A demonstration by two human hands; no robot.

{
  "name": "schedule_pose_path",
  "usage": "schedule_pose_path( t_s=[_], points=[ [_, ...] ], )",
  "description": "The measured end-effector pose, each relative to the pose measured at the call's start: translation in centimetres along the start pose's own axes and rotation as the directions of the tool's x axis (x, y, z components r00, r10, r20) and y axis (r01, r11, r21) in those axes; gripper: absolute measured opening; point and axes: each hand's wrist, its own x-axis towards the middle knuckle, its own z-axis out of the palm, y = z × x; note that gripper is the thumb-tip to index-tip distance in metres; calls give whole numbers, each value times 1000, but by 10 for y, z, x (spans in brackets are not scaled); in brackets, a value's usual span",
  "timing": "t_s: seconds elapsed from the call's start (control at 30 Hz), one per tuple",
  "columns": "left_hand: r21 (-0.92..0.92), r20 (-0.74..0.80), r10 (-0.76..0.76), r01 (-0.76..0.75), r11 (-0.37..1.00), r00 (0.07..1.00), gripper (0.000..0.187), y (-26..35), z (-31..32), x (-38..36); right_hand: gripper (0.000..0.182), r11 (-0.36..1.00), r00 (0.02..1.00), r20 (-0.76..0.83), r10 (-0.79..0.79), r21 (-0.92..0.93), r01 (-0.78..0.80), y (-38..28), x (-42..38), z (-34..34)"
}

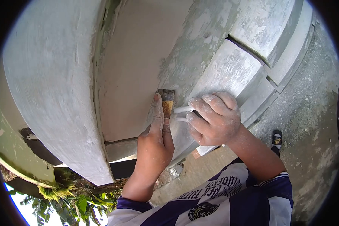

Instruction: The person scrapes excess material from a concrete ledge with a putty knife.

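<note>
My left hand (154,145) is closed around a putty knife (167,102) with a dark, worn blade and yellowish residue on it. Its blade end lies against the grey-white plastered wall (188,64), where rough streaks of coating show. Close by on the right, my right hand (216,116) is curled into a fist around a white object (182,109). Two pale rod-like ends stick out of that fist towards the putty knife; the rest is hidden by the fingers. White powder or paste coats the fingers of both hands.
A thick, curved white ledge (60,83) runs down the left side. Stepped blocks (267,34) with dark gaps stand at the upper right. Below lies a stained concrete floor (301,165), with a sandalled foot (277,138) on it. Green plants (83,205) grow at the lower left.
</note>
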Motion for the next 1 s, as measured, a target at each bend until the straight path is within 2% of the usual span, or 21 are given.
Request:
schedule_pose_path(
  t_s=[0.07, 0.27, 0.33, 0.4, 0.47, 0.6, 0.67, 0.77, 0.87, 0.9, 1.0],
  points=[
    [11, 28, -13, 13, 1000, 1000, 58, 9, -2, 10, 15, 1000, 1000, 6, 10, 12, -10, 0, -1, 0],
    [9, -26, 83, -83, 997, 996, 59, 21, -2, 36, 16, 1000, 1000, 22, 15, 15, -15, 0, -1, -1],
    [21, 20, 31, -31, 999, 999, 58, 19, -9, 25, 16, 1000, 1000, 9, 6, 11, -6, 0, -3, 1],
    [26, 16, 62, -62, 998, 998, 58, 17, -9, 25, 16, 1000, 1000, 9, 14, 5, -14, 1, -3, 1],
    [28, -35, 158, -157, 987, 987, 58, 16, -5, 35, 16, 1000, 1000, 16, 20, 7, -20, -2, -2, 2],
    [-21, -47, 99, -100, 995, 994, 57, 37, -8, 57, 16, 1000, 999, 33, 20, 19, -21, -1, -1, 1],
    [44, -79, 139, -136, 990, 987, 57, 34, -7, 51, 16, 999, 999, 29, 25, 23, -26, -1, -1, 0],
    [-22, -71, 80, -81, 996, 994, 56, 23, -8, 35, 16, 999, 999, 37, 28, 25, -28, -1, -2, 0],
    [49, -101, 205, -201, 978, 973, 68, 22, -4, 48, 16, 999, 1000, 5, 17, 37, -17, 0, -1, 0],
    [48, -113, 214, -210, 977, 970, 67, 24, -2, 51, 17, 999, 1000, 10, 20, 42, -20, -2, -2, 1],
    [-63, -76, 178, -183, 981, 981, 66, 20, -7, 51, 17, 999, 1000, 13, 19, 31, -19, -1, -1, 0]
  ],
)
